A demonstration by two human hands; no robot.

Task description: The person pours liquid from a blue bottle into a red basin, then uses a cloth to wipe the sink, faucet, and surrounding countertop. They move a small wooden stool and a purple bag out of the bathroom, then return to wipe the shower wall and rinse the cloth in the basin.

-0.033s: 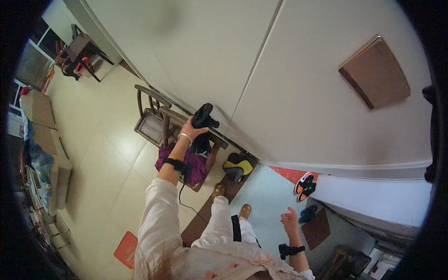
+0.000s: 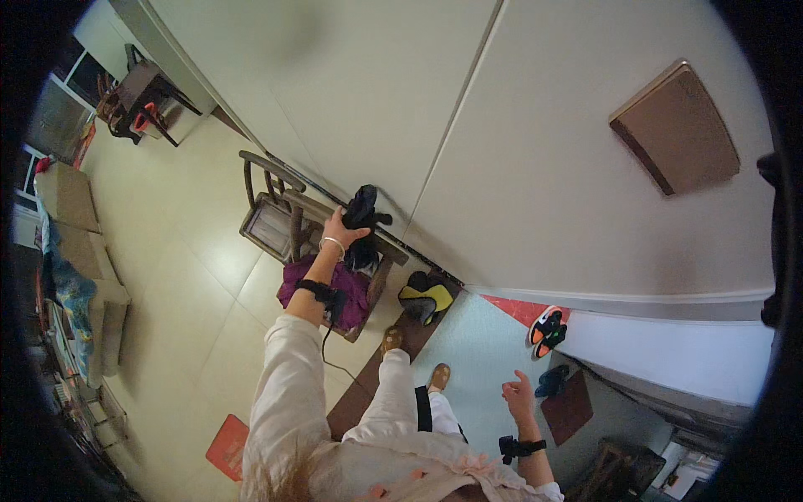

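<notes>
At the top of a wooden chair's back (image 2: 389, 248), my left hand (image 2: 339, 229) is closed round a black cloth item (image 2: 361, 207). Its upper part stands above the chair back, against the pale wall panel; what kind of item it is, I cannot make out. More black fabric (image 2: 360, 254) hangs just under the hand. Below that, a purple cloth (image 2: 351, 294) lies on the chair seat. My right hand (image 2: 519, 395) hangs low at the right, away from everything, holding nothing, with its index finger stretched out and the others loosely bent.
A second wooden chair (image 2: 269, 224) stands against the first. Yellow-and-grey footwear (image 2: 427, 299) lies by the wall. Orange-and-black shoes (image 2: 548, 331) and a dark blue shoe (image 2: 552, 381) are at the right. A brown box-like panel (image 2: 682, 130) sits on the wall. A red mat (image 2: 227, 448) lies lower left.
My left hand has shifted very slightly left with the black cloth item, whose shape has changed a little. The right hand stays almost where it was.
</notes>
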